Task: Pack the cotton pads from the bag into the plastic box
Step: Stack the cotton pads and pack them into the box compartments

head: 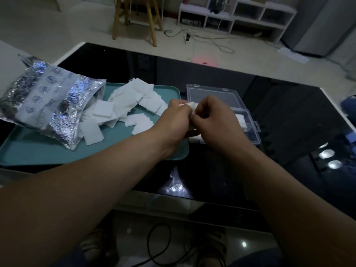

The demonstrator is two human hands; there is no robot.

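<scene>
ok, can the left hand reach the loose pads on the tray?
Likely yes: the loose pads lie uncovered just beside the left hand, but it grips a pad stack.

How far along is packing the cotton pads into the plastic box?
Early on. Done: a few pads already sit in the open plastic box. In hand: the left hand and right hand together grip a small stack at the box's left side. Left: many loose pads lie scattered on the teal tray, and more spill from the foil bag.
</scene>
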